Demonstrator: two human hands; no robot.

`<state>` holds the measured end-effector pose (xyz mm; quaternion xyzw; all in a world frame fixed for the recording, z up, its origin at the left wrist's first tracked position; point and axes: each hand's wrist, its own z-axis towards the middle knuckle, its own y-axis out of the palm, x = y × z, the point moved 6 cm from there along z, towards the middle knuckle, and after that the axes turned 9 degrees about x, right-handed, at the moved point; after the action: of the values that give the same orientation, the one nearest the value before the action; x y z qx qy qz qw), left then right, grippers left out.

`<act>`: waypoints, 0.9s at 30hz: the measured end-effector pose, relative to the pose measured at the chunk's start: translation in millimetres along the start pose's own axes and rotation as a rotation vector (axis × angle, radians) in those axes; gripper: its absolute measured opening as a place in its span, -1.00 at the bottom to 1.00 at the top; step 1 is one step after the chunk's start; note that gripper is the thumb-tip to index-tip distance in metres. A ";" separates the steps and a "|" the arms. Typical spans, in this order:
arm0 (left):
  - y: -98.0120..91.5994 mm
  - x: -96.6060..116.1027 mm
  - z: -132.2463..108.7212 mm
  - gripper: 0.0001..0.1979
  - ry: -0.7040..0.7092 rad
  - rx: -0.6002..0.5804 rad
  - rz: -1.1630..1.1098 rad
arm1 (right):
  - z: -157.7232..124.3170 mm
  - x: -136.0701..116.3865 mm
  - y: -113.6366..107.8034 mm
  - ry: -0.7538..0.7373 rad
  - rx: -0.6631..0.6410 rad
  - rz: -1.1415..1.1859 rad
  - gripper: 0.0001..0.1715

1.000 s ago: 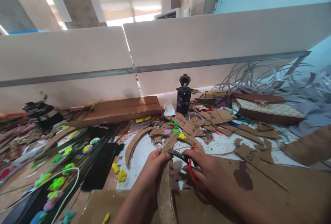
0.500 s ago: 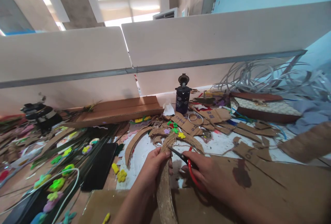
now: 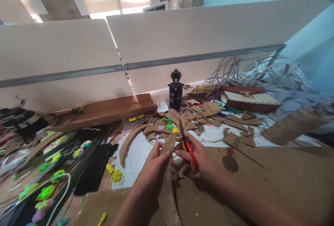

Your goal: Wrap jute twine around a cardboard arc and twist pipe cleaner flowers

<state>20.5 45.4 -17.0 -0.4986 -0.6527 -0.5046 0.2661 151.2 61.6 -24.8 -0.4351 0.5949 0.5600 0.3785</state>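
My left hand point(image 3: 159, 160) is closed around a curved strip wrapped in twine point(image 3: 167, 194), which runs down toward the bottom edge of the view. In my right hand point(image 3: 197, 154) are red-handled scissors point(image 3: 192, 156), their dark blades pointing up and away, close together. My right fingertips are near the strip's upper end; whether they also pinch twine there I cannot tell. Just beyond lies another twine-wrapped arc point(image 3: 153, 128) with small green, red, purple and yellow flowers point(image 3: 169, 126) on it. To its left a bare cardboard arc point(image 3: 130, 140) rests on the white surface.
A black bottle point(image 3: 175, 95) with its lid up stands behind. Cardboard scraps point(image 3: 236, 123), a handbag point(image 3: 249, 99) and a coil of pale tubing point(image 3: 242, 67) lie to the right. On the left are a black flat object point(image 3: 92, 170) and several fuzzy flowers point(image 3: 47, 192). A cardboard sheet point(image 3: 261, 184) lies in front.
The scissors have swung from lying across the strip to pointing upward, away from it. My left hand still grips the strip. The whole view has shifted slightly to the right.
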 end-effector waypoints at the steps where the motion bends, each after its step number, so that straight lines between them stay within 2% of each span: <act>1: -0.7 -1.8 1.1 -0.65 0.002 -0.006 0.012 | 0.0 -0.4 0.4 -0.005 0.019 0.024 -0.43; 6: 0.5 -8.2 1.9 -0.69 -0.017 -0.012 0.042 | -2.9 -2.7 5.6 0.029 0.038 0.119 -0.36; 14: 12.2 -12.8 -1.4 -0.57 -0.040 -0.033 -0.020 | -10.3 -3.5 10.8 0.061 0.018 0.178 -0.37; 18: 7.3 -13.0 3.0 -0.62 -0.062 -0.010 -0.031 | -5.8 0.1 7.2 0.068 0.009 0.164 -0.41; 22: -1.4 -5.7 7.0 -0.65 -0.006 0.042 -0.035 | -1.8 -1.9 2.5 0.032 0.028 0.082 -0.45; 27: -0.8 -7.3 5.4 -0.58 -0.018 0.029 -0.044 | -2.5 -0.2 5.6 0.068 0.021 0.157 -0.39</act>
<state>23.2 47.7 -25.5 -0.4848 -0.6729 -0.4963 0.2565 146.1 59.1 -22.5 -0.4018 0.6455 0.5664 0.3179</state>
